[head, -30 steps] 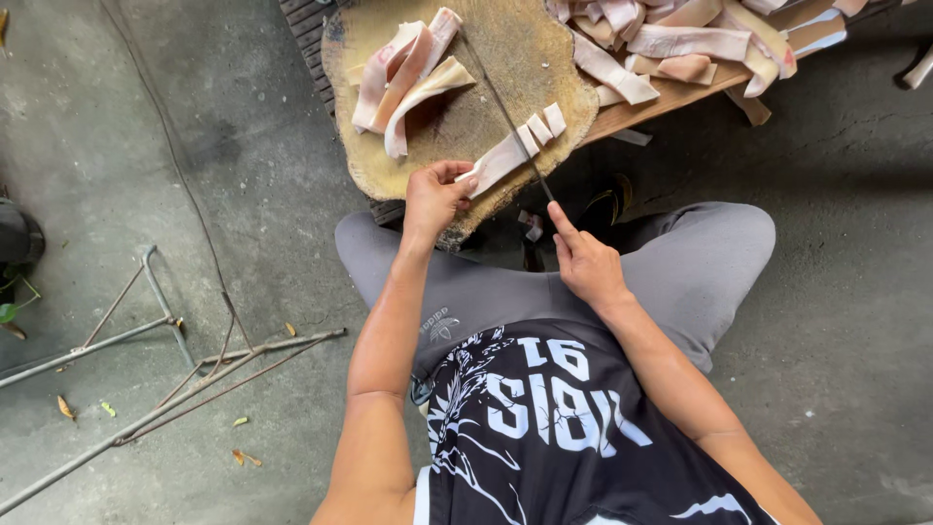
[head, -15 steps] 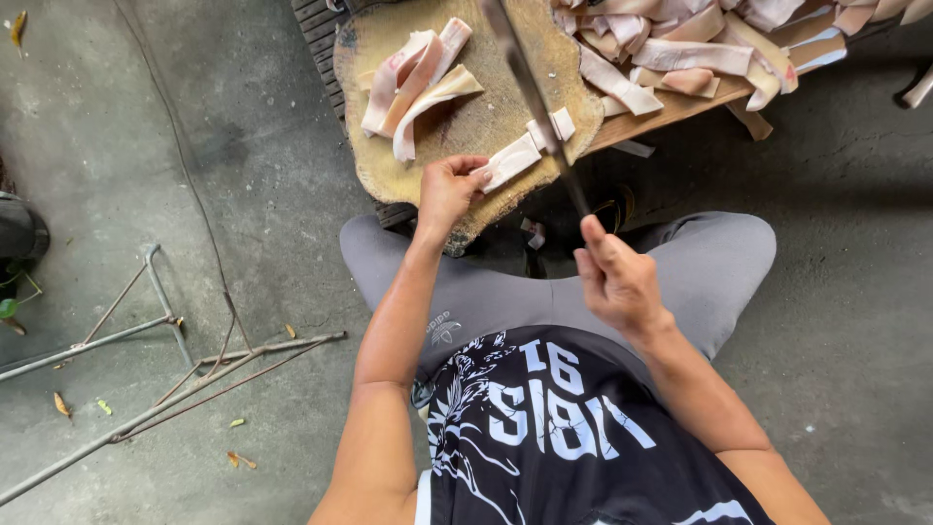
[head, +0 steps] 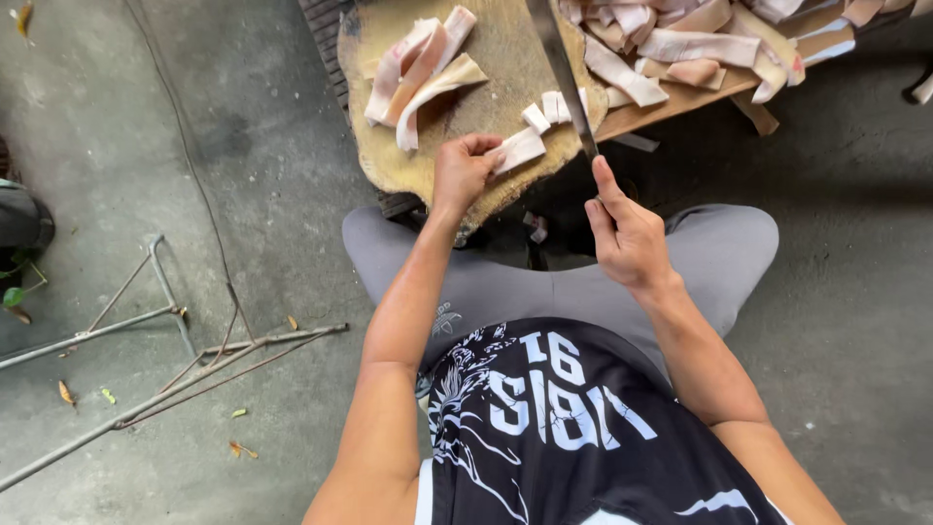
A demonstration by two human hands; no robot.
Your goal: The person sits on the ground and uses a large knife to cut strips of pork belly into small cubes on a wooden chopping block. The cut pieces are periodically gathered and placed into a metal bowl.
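The right hand (head: 627,238) is closed around the handle of a long knife (head: 562,68), its blade raised up and away from the knuckles over the wooden chopping block (head: 505,58). The left hand (head: 462,170) pinches a pale pork-skin strip (head: 520,149) at its fingertips — cut pieces (head: 546,107) lie just beyond it, and longer strips (head: 423,73) rest farther ahead of this hand.
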